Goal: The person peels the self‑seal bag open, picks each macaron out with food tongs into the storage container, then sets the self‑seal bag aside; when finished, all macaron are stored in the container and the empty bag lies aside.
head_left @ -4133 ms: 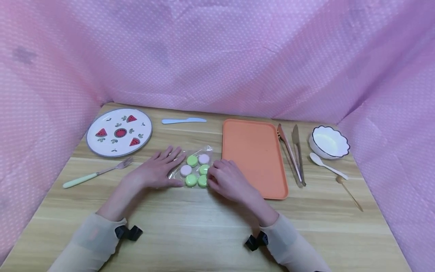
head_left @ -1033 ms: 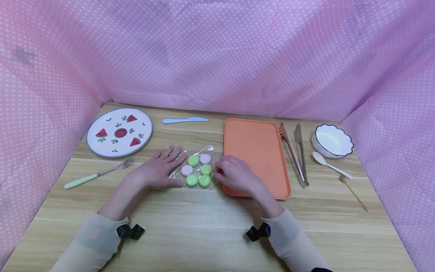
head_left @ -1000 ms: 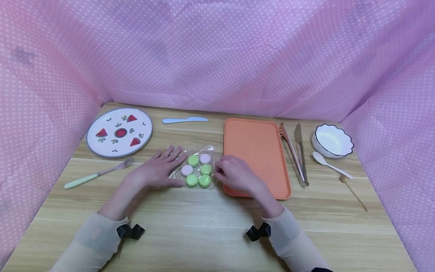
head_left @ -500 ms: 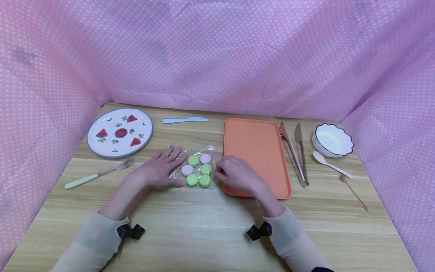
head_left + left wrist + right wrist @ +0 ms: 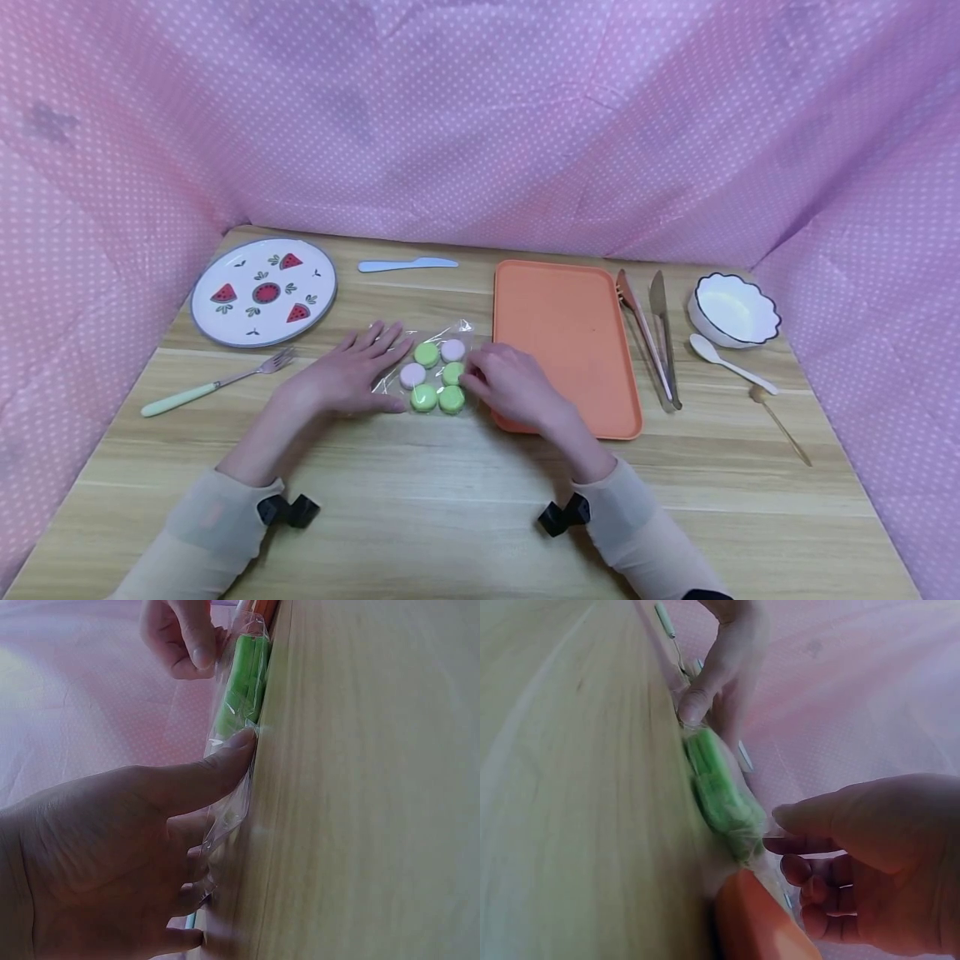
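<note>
A clear plastic bag of macarons [image 5: 426, 398], several green and two pale purple, lies flat in the middle of the wooden table. My left hand [image 5: 341, 379] rests spread over the bag's left end; in the left wrist view its thumb [image 5: 225, 757] lies on the film. My right hand [image 5: 506, 383] has curled fingers at the bag's right edge. Seen from the right wrist, its thumb and index finger pinch the thin film just beside the green macarons [image 5: 712, 776]. The tray's near left corner lies beneath this hand.
An orange tray [image 5: 558, 325] sits right of the bag, with copper-coloured cutlery [image 5: 645, 342] beside it. Farther right are a scalloped bowl [image 5: 733, 310], a white spoon [image 5: 731, 367] and a small gold spoon [image 5: 780, 427]. Leftward lie a watermelon plate [image 5: 255, 333], a fork [image 5: 180, 398] and a blue knife [image 5: 408, 265].
Over the last half second my right hand has shifted slightly left, over the bag's edge, and partly covers one green macaron. My left hand has stayed put.
</note>
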`<state>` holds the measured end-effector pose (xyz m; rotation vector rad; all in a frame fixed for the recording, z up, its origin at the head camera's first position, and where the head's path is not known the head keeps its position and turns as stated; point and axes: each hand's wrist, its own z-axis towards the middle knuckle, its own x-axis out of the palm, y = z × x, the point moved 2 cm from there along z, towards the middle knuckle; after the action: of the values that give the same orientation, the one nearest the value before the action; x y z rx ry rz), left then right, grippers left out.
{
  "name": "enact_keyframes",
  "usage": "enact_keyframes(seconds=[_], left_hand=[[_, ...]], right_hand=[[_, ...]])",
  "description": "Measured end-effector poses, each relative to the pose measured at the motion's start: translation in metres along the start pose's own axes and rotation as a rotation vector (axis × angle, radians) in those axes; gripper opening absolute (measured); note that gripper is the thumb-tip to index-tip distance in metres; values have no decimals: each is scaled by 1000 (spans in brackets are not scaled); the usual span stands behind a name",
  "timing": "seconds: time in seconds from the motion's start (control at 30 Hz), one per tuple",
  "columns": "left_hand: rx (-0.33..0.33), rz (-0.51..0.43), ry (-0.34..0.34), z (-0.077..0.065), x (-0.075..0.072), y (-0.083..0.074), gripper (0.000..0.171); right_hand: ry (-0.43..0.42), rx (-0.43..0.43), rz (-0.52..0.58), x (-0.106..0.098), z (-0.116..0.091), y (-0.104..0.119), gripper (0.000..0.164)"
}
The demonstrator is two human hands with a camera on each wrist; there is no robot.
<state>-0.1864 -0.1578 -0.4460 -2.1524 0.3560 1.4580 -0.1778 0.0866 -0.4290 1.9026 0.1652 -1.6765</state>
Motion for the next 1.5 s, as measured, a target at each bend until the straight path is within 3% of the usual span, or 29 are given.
enact_keyframes(seconds=[0.7,1.2,1.5], left_hand=[[-2,9,7,2,2,2,96],[9,9,-4,2,0,1,95],[11,2,-1,0,0,0,95]], right_hand=[[-36,-44,-20,-4,0,-8,24],[-2,-37,-6,-8,-3,-12,21],[33,2,42,-7,5,-11,22]])
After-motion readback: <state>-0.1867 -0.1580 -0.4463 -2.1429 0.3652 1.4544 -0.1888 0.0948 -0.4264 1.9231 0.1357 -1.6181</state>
